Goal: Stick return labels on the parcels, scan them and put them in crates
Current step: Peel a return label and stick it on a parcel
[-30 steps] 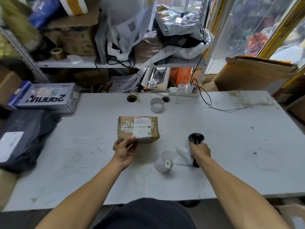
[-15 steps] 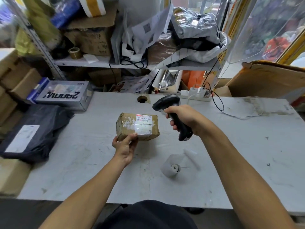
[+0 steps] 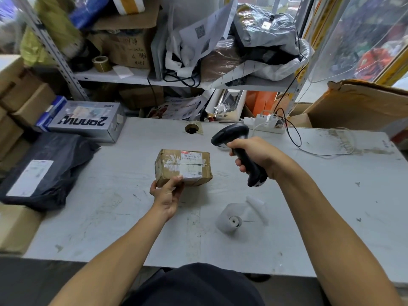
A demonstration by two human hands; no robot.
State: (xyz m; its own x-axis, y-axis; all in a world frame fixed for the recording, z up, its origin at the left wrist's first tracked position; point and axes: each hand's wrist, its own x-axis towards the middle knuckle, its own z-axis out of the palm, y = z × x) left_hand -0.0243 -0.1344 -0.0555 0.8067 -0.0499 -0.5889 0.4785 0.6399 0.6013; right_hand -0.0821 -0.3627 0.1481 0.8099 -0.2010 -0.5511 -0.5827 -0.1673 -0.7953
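Black scanner [image 3: 239,151] gripped in raised right hand [image 3: 254,154]; left hand [image 3: 169,192] pinches the labelled parcel's [image 3: 184,167] near corner.

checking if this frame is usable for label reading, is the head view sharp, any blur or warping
Head view: the label on the parcel is sharp in the middle, its large code readable, the fine print not; the top left corner smears with motion blur; wide-angle warping bows the shelf and the table edges; lighting is soft and even, no glare on the label.

Bare forearms [image 3: 331,217], no sleeves visible — dark garment [image 3: 194,286] at torso.
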